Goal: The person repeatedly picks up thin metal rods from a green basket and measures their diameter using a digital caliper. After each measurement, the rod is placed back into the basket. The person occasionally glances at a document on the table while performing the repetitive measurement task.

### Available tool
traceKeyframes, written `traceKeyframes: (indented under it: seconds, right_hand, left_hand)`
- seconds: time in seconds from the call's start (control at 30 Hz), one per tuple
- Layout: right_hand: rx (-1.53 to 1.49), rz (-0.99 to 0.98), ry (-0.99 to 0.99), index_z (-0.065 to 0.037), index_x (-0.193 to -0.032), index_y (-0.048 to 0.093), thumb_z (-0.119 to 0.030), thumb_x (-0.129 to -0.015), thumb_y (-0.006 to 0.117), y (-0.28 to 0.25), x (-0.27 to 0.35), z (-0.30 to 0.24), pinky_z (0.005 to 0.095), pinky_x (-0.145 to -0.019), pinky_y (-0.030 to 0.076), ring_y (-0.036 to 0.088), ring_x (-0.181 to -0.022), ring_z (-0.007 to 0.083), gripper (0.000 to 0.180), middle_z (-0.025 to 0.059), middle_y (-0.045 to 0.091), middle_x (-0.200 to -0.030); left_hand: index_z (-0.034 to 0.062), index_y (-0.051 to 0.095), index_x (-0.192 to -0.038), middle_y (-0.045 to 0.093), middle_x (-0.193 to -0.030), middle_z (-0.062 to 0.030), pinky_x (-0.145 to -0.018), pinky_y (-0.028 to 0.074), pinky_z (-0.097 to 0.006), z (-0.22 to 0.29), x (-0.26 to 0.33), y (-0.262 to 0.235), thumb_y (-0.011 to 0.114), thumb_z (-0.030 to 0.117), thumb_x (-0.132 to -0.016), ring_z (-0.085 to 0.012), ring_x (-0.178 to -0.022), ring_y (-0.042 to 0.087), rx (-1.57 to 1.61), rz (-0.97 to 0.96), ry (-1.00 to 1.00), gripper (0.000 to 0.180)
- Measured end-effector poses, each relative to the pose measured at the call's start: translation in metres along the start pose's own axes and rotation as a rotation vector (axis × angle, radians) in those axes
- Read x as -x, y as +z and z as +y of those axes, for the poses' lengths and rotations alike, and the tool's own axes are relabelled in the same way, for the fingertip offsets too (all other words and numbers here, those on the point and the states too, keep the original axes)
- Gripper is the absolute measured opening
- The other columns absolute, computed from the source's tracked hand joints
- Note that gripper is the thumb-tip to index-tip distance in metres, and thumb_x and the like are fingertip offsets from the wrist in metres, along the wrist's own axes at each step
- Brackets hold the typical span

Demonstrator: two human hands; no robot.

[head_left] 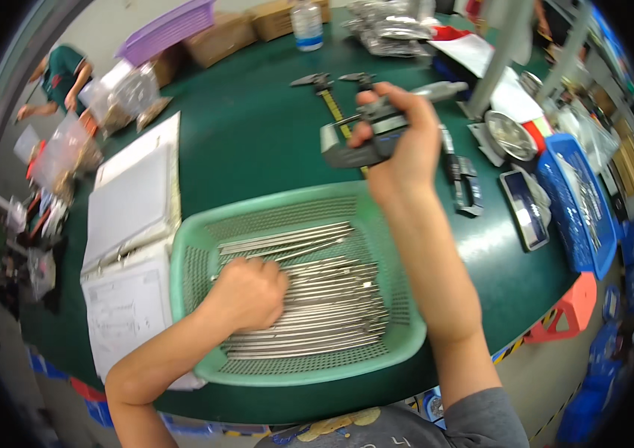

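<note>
My right hand is raised above the far right of the basket and closed around a grey outside micrometer. Its C-shaped frame points left, with nothing visible in its gap. Inside the green plastic basket, my left hand has its fingers curled down around a thin metal rod, which slants across the others; the fingertips are hidden. Many similar metal rods lie side by side in the basket, some under my left hand.
An open binder lies left of the basket. Calipers lie beyond it. A second micrometer, a phone and a blue tray are to the right. A bottle and boxes stand behind. Another person is far left.
</note>
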State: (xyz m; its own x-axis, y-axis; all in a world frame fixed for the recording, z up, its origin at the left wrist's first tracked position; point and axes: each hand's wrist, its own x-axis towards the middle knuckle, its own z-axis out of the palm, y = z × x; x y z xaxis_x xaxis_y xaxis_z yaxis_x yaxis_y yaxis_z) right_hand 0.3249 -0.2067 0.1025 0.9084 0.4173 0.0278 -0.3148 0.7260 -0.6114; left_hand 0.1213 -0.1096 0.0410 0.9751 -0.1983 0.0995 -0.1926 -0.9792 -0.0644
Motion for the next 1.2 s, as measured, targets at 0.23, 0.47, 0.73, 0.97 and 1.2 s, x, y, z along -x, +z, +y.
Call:
traceKeyframes:
  seconds: [0.23,0.47,0.73,0.97,1.2]
  right_hand:
    - [0.105,-0.094,0.083,-0.002,-0.093,0.049,-0.026,-0.075,0.051,0.004,0.0,-0.009,0.0292,-0.042,0.04,0.047,-0.045,0.0148,0.03,0.0106,0.057,-0.076]
    - [0.991,0.011,-0.12,-0.004,-0.09,0.047,-0.04,-0.078,0.053,-0.033,-0.032,-0.04,0.0212,-0.033,0.033,0.042,-0.038,0.0096,0.039,0.0038,0.048,-0.062]
    - [1.558,0.149,0.268,-0.001,-0.086,0.048,-0.035,-0.079,0.054,-0.093,-0.067,-0.025,0.0236,-0.03,0.035,0.043,-0.034,0.0103,0.036,0.0043,0.048,-0.058]
    - [1.956,0.207,0.067,-0.005,-0.069,0.063,-0.037,-0.069,0.057,-0.091,-0.067,-0.017,0.0328,-0.058,0.049,0.06,-0.053,0.0216,0.033,0.0105,0.061,-0.065]
    - [2.153,0.249,-0.662,-0.001,-0.062,0.059,-0.029,-0.071,0.055,-0.123,-0.074,0.006,0.0416,-0.058,0.045,0.056,-0.065,0.0295,0.03,0.0144,0.057,-0.064]
  left_hand:
    - [0.0025,0.052,-0.065,0.05,-0.067,-0.0115,-0.054,0.043,-0.038,0.0,-0.04,-0.013,0.055,0.017,-0.058,-0.0256,-0.063,0.052,-0.033,0.022,-0.061,0.017]
    - [0.0026,0.054,-0.063,0.051,-0.07,-0.0111,-0.051,0.044,-0.036,-0.001,-0.042,0.001,0.055,0.015,-0.064,-0.0237,-0.064,0.053,0.103,0.078,0.015,0.013]
    - [0.0021,0.052,-0.066,0.049,-0.069,-0.0097,-0.051,0.044,-0.035,-0.01,-0.038,-0.002,0.058,0.015,-0.066,-0.0239,-0.064,0.052,0.231,0.082,-0.026,0.014]
    - [0.0018,0.051,-0.072,0.05,-0.082,-0.0118,-0.064,0.044,-0.036,-0.008,-0.047,-0.013,0.059,0.014,-0.063,-0.0258,-0.08,0.051,0.27,0.069,0.033,0.017]
    - [-0.0002,0.049,-0.1,0.047,-0.1,-0.0166,-0.085,0.036,-0.042,-0.019,-0.094,-0.027,0.059,0.016,-0.064,-0.031,-0.094,0.047,0.062,0.419,0.148,0.041]
